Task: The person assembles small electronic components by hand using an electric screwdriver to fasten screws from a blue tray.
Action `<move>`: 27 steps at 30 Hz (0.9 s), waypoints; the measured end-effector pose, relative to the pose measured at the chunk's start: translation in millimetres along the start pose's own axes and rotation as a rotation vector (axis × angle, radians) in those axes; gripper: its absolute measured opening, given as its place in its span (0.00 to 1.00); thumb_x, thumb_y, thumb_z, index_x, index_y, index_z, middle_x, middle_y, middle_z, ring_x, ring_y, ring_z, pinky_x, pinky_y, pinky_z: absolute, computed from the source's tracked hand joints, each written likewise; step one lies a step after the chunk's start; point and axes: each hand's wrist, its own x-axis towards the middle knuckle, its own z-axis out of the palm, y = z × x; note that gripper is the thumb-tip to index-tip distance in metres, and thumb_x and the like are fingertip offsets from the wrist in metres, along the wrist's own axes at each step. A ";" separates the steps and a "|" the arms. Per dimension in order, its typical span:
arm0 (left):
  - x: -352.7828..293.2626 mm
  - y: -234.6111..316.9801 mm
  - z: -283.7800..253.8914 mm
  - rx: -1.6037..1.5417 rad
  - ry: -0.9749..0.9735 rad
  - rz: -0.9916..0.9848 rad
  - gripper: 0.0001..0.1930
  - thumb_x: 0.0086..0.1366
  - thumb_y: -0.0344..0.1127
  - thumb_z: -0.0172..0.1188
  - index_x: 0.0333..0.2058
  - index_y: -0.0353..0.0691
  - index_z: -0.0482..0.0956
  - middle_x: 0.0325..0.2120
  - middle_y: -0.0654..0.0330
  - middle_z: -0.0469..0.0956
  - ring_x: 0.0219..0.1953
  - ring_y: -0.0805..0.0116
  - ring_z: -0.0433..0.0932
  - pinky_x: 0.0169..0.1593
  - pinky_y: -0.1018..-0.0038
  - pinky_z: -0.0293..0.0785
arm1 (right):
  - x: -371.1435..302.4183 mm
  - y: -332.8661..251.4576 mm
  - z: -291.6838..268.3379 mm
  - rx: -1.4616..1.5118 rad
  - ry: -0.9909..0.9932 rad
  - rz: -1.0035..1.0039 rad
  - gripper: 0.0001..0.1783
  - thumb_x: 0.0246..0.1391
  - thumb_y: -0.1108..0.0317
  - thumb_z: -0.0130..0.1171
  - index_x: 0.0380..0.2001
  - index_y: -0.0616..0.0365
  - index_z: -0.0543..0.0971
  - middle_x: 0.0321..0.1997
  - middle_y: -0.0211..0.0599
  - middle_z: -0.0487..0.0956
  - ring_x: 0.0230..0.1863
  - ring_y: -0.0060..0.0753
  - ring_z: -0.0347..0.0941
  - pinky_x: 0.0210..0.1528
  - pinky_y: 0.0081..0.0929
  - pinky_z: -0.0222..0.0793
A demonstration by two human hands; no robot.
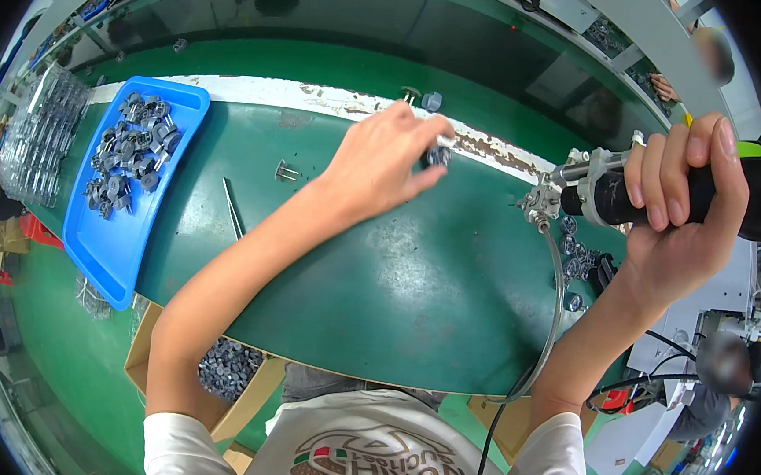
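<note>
My left hand reaches over the green bench top, its thumb and forefinger closed round a small dark round part. Fingers partly cover that part, so its full shape is hidden. My right hand grips a black power screwdriver with a metal head and a clear tube running down from it. The tool lies roughly level, its head pointing left, apart from the held part. Left of my left wrist, a small metal piece with prongs lies on the bench.
A blue tray with many grey parts stands at the left, beside stacked clear trays. Tweezers lie near my left forearm. Small round parts cluster under the tool. A cardboard box of parts stands below the front edge.
</note>
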 end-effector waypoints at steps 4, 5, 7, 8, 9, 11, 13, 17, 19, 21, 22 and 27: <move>-36.2 22.2 0.3 0.009 -0.040 0.128 0.14 0.54 0.35 0.74 0.40 0.45 0.83 0.33 0.65 0.84 0.39 0.62 0.78 0.40 0.66 0.79 | -2.3 1.2 8.5 0.017 -0.035 0.009 0.14 0.72 0.61 0.44 0.31 0.56 0.66 0.13 0.21 0.56 0.13 0.14 0.50 0.21 0.19 0.54; -43.3 22.7 3.2 0.001 -0.042 0.126 0.14 0.54 0.35 0.74 0.40 0.45 0.83 0.33 0.65 0.84 0.39 0.62 0.78 0.40 0.66 0.79 | -3.3 1.8 12.1 0.034 -0.061 -0.007 0.14 0.72 0.60 0.43 0.32 0.57 0.66 0.13 0.21 0.57 0.13 0.14 0.50 0.21 0.19 0.54; -53.5 21.1 10.8 -0.041 0.051 0.221 0.10 0.52 0.35 0.76 0.33 0.43 0.86 0.35 0.67 0.85 0.38 0.65 0.77 0.38 0.68 0.79 | -5.5 5.0 16.4 0.044 -0.087 -0.014 0.14 0.72 0.60 0.41 0.33 0.57 0.66 0.13 0.22 0.57 0.13 0.15 0.50 0.21 0.19 0.54; -55.3 19.9 12.8 -0.050 0.051 0.218 0.10 0.52 0.35 0.76 0.33 0.43 0.86 0.35 0.67 0.85 0.38 0.65 0.77 0.38 0.68 0.79 | -6.7 7.6 17.6 0.056 -0.124 -0.017 0.14 0.72 0.60 0.40 0.34 0.57 0.67 0.13 0.22 0.58 0.12 0.16 0.50 0.21 0.19 0.54; -57.2 18.5 14.5 -0.052 0.058 0.217 0.09 0.51 0.35 0.76 0.32 0.43 0.87 0.36 0.68 0.86 0.37 0.66 0.77 0.38 0.68 0.79 | -7.7 10.4 19.6 0.069 -0.161 -0.020 0.14 0.72 0.60 0.38 0.35 0.57 0.67 0.14 0.22 0.59 0.12 0.16 0.50 0.21 0.19 0.54; -58.6 18.6 14.9 -0.063 0.064 0.210 0.08 0.51 0.34 0.76 0.30 0.43 0.89 0.37 0.68 0.86 0.37 0.67 0.77 0.37 0.69 0.79 | -11.2 12.6 34.4 0.073 -0.180 -0.012 0.14 0.72 0.60 0.37 0.36 0.56 0.67 0.14 0.22 0.59 0.12 0.16 0.51 0.21 0.20 0.55; -60.1 18.6 14.8 -0.056 0.076 0.214 0.09 0.50 0.34 0.76 0.31 0.42 0.89 0.38 0.68 0.87 0.37 0.67 0.77 0.37 0.69 0.78 | -14.8 15.8 39.0 0.077 -0.201 -0.003 0.14 0.72 0.60 0.36 0.37 0.56 0.67 0.14 0.22 0.60 0.13 0.17 0.51 0.22 0.20 0.55; -60.1 17.5 14.5 -0.034 0.079 0.224 0.10 0.50 0.35 0.76 0.32 0.42 0.89 0.39 0.68 0.87 0.38 0.67 0.76 0.36 0.70 0.76 | -17.5 22.3 39.7 0.065 -0.119 0.066 0.14 0.73 0.59 0.34 0.38 0.54 0.67 0.14 0.22 0.61 0.13 0.17 0.53 0.23 0.21 0.57; -60.9 18.2 14.0 -0.010 0.062 0.227 0.10 0.50 0.35 0.76 0.31 0.42 0.89 0.39 0.68 0.87 0.38 0.68 0.76 0.35 0.70 0.74 | -18.2 25.5 40.7 0.078 -0.117 0.087 0.14 0.73 0.59 0.34 0.39 0.54 0.67 0.14 0.22 0.61 0.13 0.17 0.54 0.24 0.21 0.58; -61.3 17.4 15.7 -0.019 0.062 0.224 0.10 0.50 0.35 0.76 0.31 0.42 0.89 0.39 0.67 0.87 0.38 0.68 0.76 0.35 0.70 0.74 | -19.5 29.1 41.5 0.101 -0.127 0.059 0.14 0.73 0.59 0.34 0.39 0.54 0.67 0.14 0.22 0.62 0.13 0.17 0.54 0.24 0.21 0.58; -61.5 17.0 15.8 -0.021 0.062 0.226 0.10 0.50 0.35 0.76 0.31 0.42 0.89 0.39 0.67 0.87 0.38 0.68 0.76 0.35 0.70 0.74 | -20.4 29.0 42.3 0.103 -0.129 0.062 0.14 0.73 0.59 0.34 0.39 0.54 0.67 0.14 0.22 0.62 0.13 0.17 0.54 0.24 0.21 0.58; -61.9 17.3 16.2 -0.041 0.061 0.214 0.09 0.50 0.35 0.76 0.31 0.41 0.89 0.38 0.67 0.87 0.38 0.68 0.77 0.35 0.70 0.73 | -20.9 31.6 43.3 0.037 -0.141 0.059 0.13 0.73 0.59 0.35 0.39 0.53 0.67 0.14 0.22 0.62 0.13 0.17 0.54 0.24 0.21 0.57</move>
